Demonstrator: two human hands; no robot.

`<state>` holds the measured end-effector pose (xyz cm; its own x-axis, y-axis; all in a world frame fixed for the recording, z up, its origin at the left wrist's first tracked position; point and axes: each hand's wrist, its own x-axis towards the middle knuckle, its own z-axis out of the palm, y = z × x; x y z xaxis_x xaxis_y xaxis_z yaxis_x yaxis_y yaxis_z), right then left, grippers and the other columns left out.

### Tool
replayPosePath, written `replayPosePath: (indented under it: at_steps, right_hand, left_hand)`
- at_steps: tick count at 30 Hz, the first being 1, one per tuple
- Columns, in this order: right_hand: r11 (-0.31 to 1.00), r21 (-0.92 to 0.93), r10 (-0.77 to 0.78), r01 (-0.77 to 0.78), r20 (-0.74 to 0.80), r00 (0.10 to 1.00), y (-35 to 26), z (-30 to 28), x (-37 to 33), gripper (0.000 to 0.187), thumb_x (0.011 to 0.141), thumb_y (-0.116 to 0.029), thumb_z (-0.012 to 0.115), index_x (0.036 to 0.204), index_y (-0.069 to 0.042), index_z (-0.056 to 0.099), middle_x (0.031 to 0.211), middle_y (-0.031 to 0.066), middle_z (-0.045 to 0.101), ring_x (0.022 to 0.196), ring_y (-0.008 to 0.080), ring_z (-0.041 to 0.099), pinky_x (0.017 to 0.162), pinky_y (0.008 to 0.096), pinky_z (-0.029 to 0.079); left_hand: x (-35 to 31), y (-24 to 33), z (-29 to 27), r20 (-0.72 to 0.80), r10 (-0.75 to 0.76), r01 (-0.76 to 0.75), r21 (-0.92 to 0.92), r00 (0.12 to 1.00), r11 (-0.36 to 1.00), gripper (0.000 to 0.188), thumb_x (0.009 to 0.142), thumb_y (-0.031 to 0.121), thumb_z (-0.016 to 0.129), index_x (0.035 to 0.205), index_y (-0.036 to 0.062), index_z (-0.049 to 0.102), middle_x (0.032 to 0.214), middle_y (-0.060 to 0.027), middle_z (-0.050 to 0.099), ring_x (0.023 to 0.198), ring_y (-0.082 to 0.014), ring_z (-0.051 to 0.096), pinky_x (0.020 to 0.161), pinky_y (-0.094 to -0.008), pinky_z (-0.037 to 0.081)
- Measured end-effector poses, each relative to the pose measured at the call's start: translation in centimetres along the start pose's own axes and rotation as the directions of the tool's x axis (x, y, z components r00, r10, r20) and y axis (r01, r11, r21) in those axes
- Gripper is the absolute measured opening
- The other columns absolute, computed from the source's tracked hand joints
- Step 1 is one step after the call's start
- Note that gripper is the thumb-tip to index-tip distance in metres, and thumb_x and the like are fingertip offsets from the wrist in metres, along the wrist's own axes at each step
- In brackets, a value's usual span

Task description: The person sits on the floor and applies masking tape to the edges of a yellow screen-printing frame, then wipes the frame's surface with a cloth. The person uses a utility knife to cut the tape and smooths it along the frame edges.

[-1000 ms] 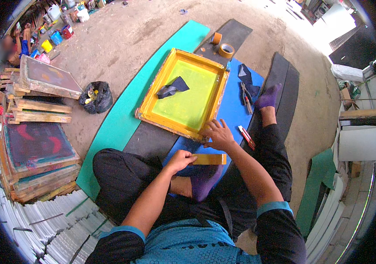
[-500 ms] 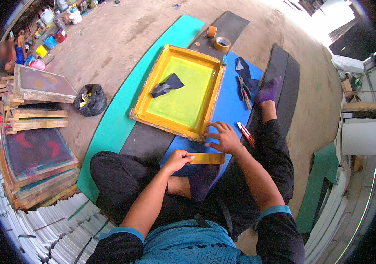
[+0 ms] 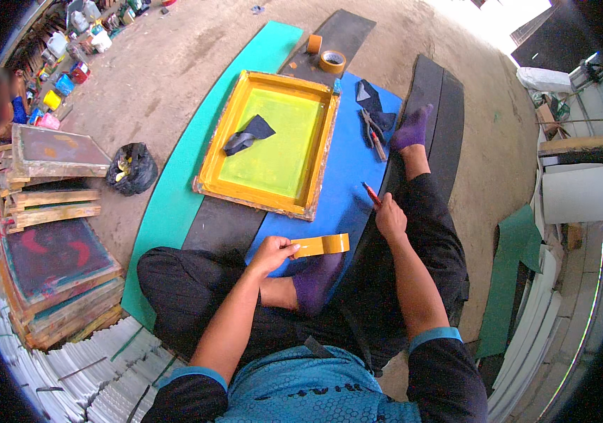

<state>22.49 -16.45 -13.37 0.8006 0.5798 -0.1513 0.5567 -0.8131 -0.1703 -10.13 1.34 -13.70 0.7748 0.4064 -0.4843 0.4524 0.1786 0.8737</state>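
Between the thumb and fingers of my left hand (image 3: 267, 255) is one end of a short strip of yellow-brown tape (image 3: 321, 244); its free end points right and curls a little. My closed right hand (image 3: 391, 220) grips a red utility knife (image 3: 369, 192), tip angled up and left, over the edge of the blue mat (image 3: 355, 166). Just beyond my hands lies a wooden screen-printing frame (image 3: 255, 198), its inner border yellow-orange around a yellow-green mesh (image 3: 284, 166). A dark scrap of cloth (image 3: 248, 135) rests on the mesh.
Right of the frame are pliers (image 3: 373, 135) and dark cloth pieces (image 3: 367, 93). Two tape rolls (image 3: 332, 62) (image 3: 314, 44) sit beyond it. A black plastic bag (image 3: 132, 169) and stacked frames (image 3: 62, 257) stand left. A person (image 3: 5, 106) is at the far left.
My right hand has picked up the utility knife from the mat and moved right, away from the tape strip. My left hand still holds the strip. The whole view has shifted slightly.
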Motion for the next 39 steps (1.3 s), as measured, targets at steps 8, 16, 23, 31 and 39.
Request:
replayPosePath:
  at_steps: [8, 16, 23, 31, 39]
  right_hand:
    - [0.914, 0.386, -0.141, 0.129, 0.004, 0.99, -6.6, -6.0, -7.7, 0.03, 0.1, -0.016, 0.061, 0.129, -0.007, 0.057, 0.095, 0.0299, 0.07, 0.091, 0.0466, 0.071, 0.073, 0.0538, 0.055]
    - [0.824, 0.542, -0.276, 0.166, 0.128, 0.953, -10.7, -7.3, -18.4, 0.047, 0.098, -0.003, 0.056, 0.144, -0.011, 0.053, 0.112, 0.0278, 0.069, 0.103, 0.044, 0.069, 0.084, 0.0486, 0.058]
    - [0.826, 0.523, -0.32, 0.213, 0.123, 0.939, -11.5, -4.9, -19.6, 0.058, 0.099, -0.014, 0.057, 0.154, -0.027, 0.044, 0.095, 0.0274, 0.071, 0.083, 0.046, 0.071, 0.071, 0.0562, 0.057]
    - [0.87, 0.454, -0.313, 0.193, 0.206, 0.927, -13.3, -6.1, -19.8, 0.06, 0.096, -0.012, 0.057, 0.153, -0.026, 0.045, 0.092, 0.0277, 0.071, 0.081, 0.0467, 0.071, 0.07, 0.0585, 0.057]
    - [0.9, 0.394, -0.295, 0.185, 0.239, 0.925, -13.7, -6.2, -19.7, 0.066, 0.092, -0.01, 0.056, 0.155, -0.026, 0.041, 0.091, 0.0279, 0.071, 0.081, 0.0477, 0.071, 0.071, 0.0601, 0.057]
  left_hand:
    - [-1.1, 1.1, 0.2, -0.045, -0.009, 0.006, -0.048, 0.999, 0.999, 0.027, 0.097, 0.022, 0.071, 0.081, -0.0005, 0.073, 0.075, -0.0059, 0.073, 0.07, -0.0111, 0.065, 0.067, -0.0304, 0.052]
    - [-1.2, 1.7, 0.5, -0.081, 0.017, -0.014, 0.038, 0.997, 0.999, 0.029, 0.096, 0.023, 0.072, 0.08, -0.0012, 0.072, 0.074, -0.005, 0.072, 0.068, -0.0101, 0.063, 0.065, -0.0307, 0.05]
    - [-1.0, 1.2, 0.3, -0.1, 0.067, -0.055, 0.115, 0.993, 0.992, 0.031, 0.095, 0.024, 0.072, 0.078, -0.0021, 0.071, 0.069, -0.0053, 0.069, 0.065, -0.009, 0.058, 0.06, -0.0327, 0.047]
    - [-1.1, 1.2, 0.2, -0.105, 0.058, -0.04, 0.159, 0.993, 0.986, 0.032, 0.094, 0.028, 0.073, 0.08, -0.0008, 0.073, 0.074, -0.0066, 0.072, 0.07, -0.011, 0.062, 0.067, -0.0338, 0.05]
    - [-0.9, 0.9, 0.2, -0.115, 0.066, -0.041, 0.208, 0.991, 0.977, 0.03, 0.094, 0.027, 0.073, 0.08, -0.0007, 0.073, 0.072, -0.008, 0.071, 0.068, -0.0123, 0.062, 0.066, -0.0353, 0.05]
